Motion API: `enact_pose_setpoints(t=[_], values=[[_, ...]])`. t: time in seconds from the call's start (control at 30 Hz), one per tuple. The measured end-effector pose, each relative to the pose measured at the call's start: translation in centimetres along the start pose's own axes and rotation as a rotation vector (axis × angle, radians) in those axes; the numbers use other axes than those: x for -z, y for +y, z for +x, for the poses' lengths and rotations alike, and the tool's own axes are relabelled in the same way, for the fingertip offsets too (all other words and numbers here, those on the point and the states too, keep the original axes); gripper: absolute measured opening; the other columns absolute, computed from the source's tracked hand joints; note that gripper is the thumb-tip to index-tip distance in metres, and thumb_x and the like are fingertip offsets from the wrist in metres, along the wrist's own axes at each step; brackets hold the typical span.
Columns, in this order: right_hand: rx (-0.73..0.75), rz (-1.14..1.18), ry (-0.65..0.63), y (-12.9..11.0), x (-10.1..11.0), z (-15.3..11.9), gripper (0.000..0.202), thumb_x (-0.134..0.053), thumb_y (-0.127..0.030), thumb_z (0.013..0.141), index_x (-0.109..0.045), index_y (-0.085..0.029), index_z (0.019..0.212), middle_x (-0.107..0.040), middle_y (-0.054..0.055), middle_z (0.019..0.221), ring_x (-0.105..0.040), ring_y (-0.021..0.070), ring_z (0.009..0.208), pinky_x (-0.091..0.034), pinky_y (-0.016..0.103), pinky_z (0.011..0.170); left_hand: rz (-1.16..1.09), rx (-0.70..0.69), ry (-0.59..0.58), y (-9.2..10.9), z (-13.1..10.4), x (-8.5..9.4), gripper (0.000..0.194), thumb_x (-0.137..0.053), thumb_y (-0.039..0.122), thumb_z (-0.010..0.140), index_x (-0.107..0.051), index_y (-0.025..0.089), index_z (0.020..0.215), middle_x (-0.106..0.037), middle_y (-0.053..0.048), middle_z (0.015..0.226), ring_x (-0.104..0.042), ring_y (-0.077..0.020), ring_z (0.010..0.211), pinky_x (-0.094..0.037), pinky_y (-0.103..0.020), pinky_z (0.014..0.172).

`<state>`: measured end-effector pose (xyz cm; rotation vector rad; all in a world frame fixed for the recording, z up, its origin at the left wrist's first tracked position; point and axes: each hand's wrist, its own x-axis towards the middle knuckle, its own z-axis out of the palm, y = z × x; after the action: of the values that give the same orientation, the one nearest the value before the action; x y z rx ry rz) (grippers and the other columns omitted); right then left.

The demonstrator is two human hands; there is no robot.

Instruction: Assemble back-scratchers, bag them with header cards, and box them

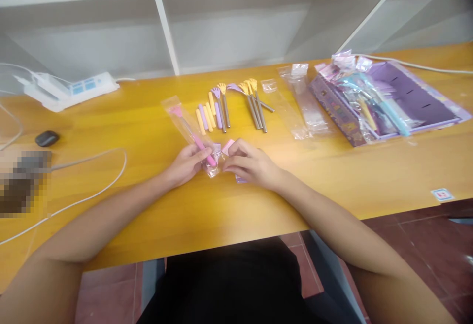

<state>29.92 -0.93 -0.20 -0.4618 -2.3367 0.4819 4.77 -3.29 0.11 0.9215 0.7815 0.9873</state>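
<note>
My left hand (189,163) is closed round a pink back scratcher (200,143) that lies in a clear plastic bag (176,108). The small claw head points away from me, and the pink handle end is near my thumb. Close to the bag's crinkled near end, the thumb and fingers of my right hand (254,164) are pinched together. What they hold, if anything, is too small to make out. A pink piece (228,146) shows beside its fingertips, and part of a purple card (241,179) sticks out beneath the hand.
Beyond my hands lie yellow and purple handles (205,116) and several metal-rod scratcher heads (254,105). Clear bags (308,105) lie to their right, near a purple box (414,92) with packaged items. A power strip (77,90), black case (47,139) and white cable (107,186) are left.
</note>
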Motion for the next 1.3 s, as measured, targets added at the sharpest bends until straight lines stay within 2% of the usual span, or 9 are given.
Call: enact_pose_setpoints(t=[0.13,0.27,0.33,0.47,0.7,0.9,0.97,1.1,1.3], values=[[0.012,-0.022,0.005,-0.4,0.0,0.1,0.022,-0.071,-0.038,0.106,-0.072,-0.021,0.12,-0.061,0.012,0.122,-0.062,0.014,0.083,-0.053,0.027,0.065,-0.012,0.009,0.016,0.0,0.0,0.0,0.035,-0.09,0.045,0.088,-0.076,0.013,0.091,-0.076,-0.008,0.086,-0.07,-0.0151,0.072,-0.058,-0.026,0.065],[0.115,-0.119,0.049,-0.4,0.0,0.3,0.009,-0.067,-0.024,0.108,-0.072,-0.02,0.114,-0.067,0.009,0.115,-0.064,0.0121,0.079,-0.054,0.027,0.069,0.046,0.036,-0.067,-0.1,-0.1,0.0,0.04,-0.088,0.048,0.09,-0.072,0.013,0.098,-0.076,-0.006,0.083,-0.072,-0.0157,0.068,-0.059,-0.028,0.062],[0.153,-0.135,0.061,-0.4,0.0,0.3,0.008,-0.066,-0.021,0.108,-0.072,-0.02,0.114,-0.071,0.007,0.113,-0.069,0.0136,0.086,-0.055,0.028,0.074,0.099,0.04,-0.091,-0.2,-0.2,0.1,0.042,-0.085,0.05,0.093,-0.07,0.013,0.108,-0.077,-0.006,0.083,-0.073,-0.0165,0.066,-0.06,-0.028,0.062],[0.143,-0.081,0.054,-0.6,-0.2,0.4,0.008,-0.063,-0.021,0.11,-0.068,-0.021,0.117,-0.077,0.006,0.114,-0.074,0.0154,0.097,-0.057,0.028,0.081,0.204,0.028,-0.061,-0.5,-0.3,0.2,0.053,-0.085,0.049,0.093,-0.061,0.015,0.126,-0.079,-0.004,0.084,-0.076,-0.0185,0.065,-0.063,-0.032,0.064],[-0.058,0.078,0.025,-0.9,-0.8,0.6,0.005,-0.06,-0.023,0.112,-0.065,-0.022,0.11,-0.075,0.005,0.108,-0.071,0.0156,0.095,-0.056,0.028,0.078,0.373,-0.057,-0.161,-0.6,-0.1,0.5,0.035,-0.077,0.05,0.099,-0.07,0.015,0.098,-0.077,-0.005,0.079,-0.074,-0.0168,0.072,-0.06,-0.03,0.071],[-0.11,0.161,0.04,-0.6,-1.1,0.5,0.003,-0.063,-0.024,0.11,-0.065,-0.021,0.109,-0.071,0.007,0.108,-0.069,0.0161,0.094,-0.055,0.029,0.079,0.383,-0.041,-0.16,-0.7,-0.5,0.3,0.037,-0.091,0.044,0.087,-0.07,0.016,0.097,-0.078,-0.004,0.082,-0.074,-0.0171,0.077,-0.06,-0.031,0.077],[-0.109,0.162,0.029,-0.6,-1.2,0.4,0.005,-0.066,-0.026,0.109,-0.065,-0.021,0.111,-0.072,0.006,0.107,-0.068,0.0153,0.089,-0.054,0.028,0.076,0.414,-0.045,-0.168,-0.7,-0.7,0.2,0.036,-0.088,0.047,0.09,-0.071,0.016,0.096,-0.077,-0.004,0.081,-0.074,-0.0171,0.077,-0.06,-0.031,0.077],[-0.125,0.164,0.006,-0.6,-1.0,0.4,0.007,-0.065,-0.027,0.11,-0.066,-0.021,0.112,-0.071,0.004,0.103,-0.064,0.013,0.08,-0.051,0.027,0.071,0.457,-0.061,-0.181,-0.5,-0.8,0.4,0.043,-0.069,0.054,0.104,-0.074,0.014,0.091,-0.076,-0.006,0.08,-0.072,-0.0158,0.071,-0.059,-0.03,0.072],[-0.19,0.084,0.059,0.0,0.1,0.5,0.009,-0.06,-0.026,0.111,-0.065,-0.019,0.11,-0.066,0.005,0.099,-0.06,0.0133,0.076,-0.049,0.028,0.072,0.4,-0.064,-0.119,-1.0,-0.7,1.3,0.038,-0.071,0.049,0.103,-0.072,0.014,0.089,-0.077,-0.007,0.082,-0.07,-0.0153,0.072,-0.056,-0.028,0.068]])
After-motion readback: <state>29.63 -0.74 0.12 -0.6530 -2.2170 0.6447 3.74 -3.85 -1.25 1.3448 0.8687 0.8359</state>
